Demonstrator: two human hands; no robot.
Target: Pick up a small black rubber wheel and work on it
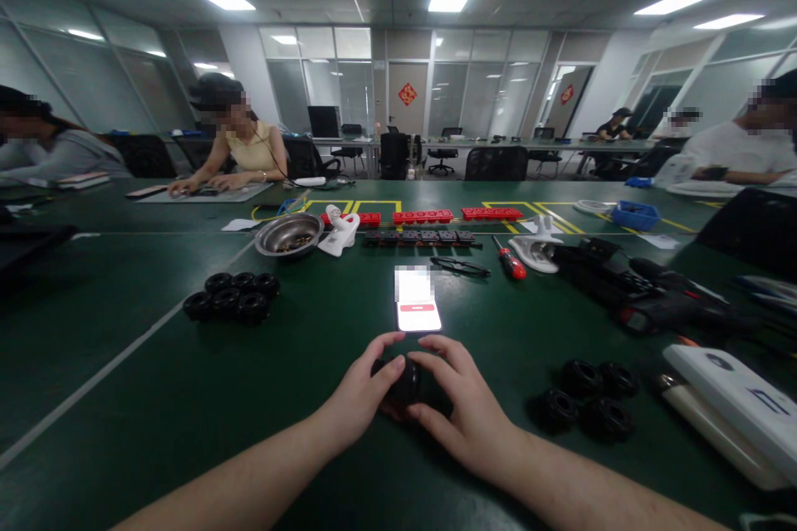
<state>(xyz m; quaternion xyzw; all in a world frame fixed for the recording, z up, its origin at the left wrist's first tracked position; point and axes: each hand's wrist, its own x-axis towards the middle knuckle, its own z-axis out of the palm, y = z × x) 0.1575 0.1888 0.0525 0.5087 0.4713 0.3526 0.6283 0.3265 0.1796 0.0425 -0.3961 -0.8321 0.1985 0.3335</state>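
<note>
Both my hands meet near the table's front edge around a small black rubber wheel [406,382]. My left hand [364,390] curls its fingers over the wheel's left side. My right hand [464,406] grips it from the right, thumb and fingers bent. Just beyond my fingertips a phone [417,299] lies flat with its screen lit. A cluster of several black wheels [232,296] sits to the left, and another cluster [585,402] lies to the right of my right hand.
A metal bowl [288,234], red-handled screwdriver [510,259], black scissors [459,266], rows of red and black parts [423,217], and dark tools [647,299] lie on the green table [155,398]. White boxes [735,406] sit at right. People sit along the far side.
</note>
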